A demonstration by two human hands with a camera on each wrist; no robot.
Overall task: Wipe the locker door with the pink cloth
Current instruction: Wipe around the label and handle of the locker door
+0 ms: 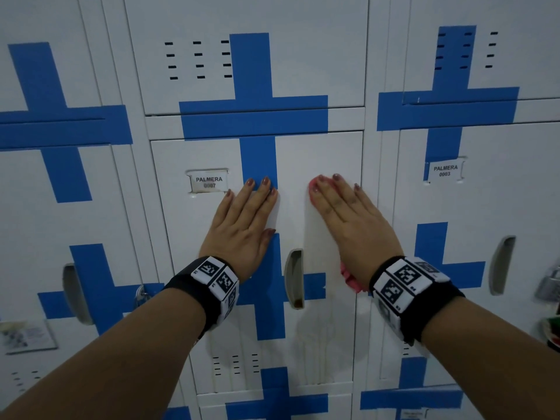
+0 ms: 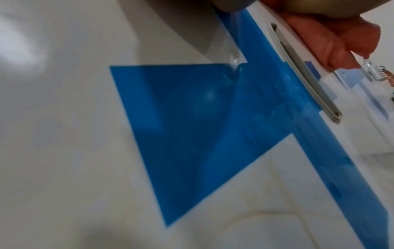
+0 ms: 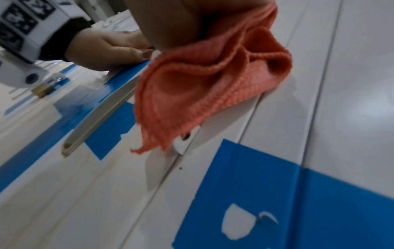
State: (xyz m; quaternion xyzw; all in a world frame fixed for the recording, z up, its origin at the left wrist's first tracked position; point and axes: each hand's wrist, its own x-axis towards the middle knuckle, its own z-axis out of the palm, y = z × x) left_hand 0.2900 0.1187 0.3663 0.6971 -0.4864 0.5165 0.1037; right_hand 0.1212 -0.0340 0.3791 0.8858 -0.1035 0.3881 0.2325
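The locker door (image 1: 181,225) is white with a blue cross and a label reading PALMERA 0007. My left hand (image 1: 245,213) lies flat on it, fingers straight, just right of the label. My right hand (image 1: 342,213) presses the pink cloth (image 1: 313,184) flat against the door's right half with straight fingers. The cloth peeks out past the fingertips, and its loose end hangs below the wrist (image 1: 351,280). In the right wrist view the cloth (image 3: 202,94) bunches under the palm and drapes down the door. The left wrist view shows the door's blue tape (image 2: 192,126) and the cloth (image 2: 332,43) beyond.
A recessed grey handle (image 1: 294,277) sits between my wrists on the door. Neighbouring lockers stand on both sides, one labelled PALMERA 0003 (image 1: 445,171). Padlocks hang at the left locker (image 1: 141,295) and at the far right edge (image 1: 548,286).
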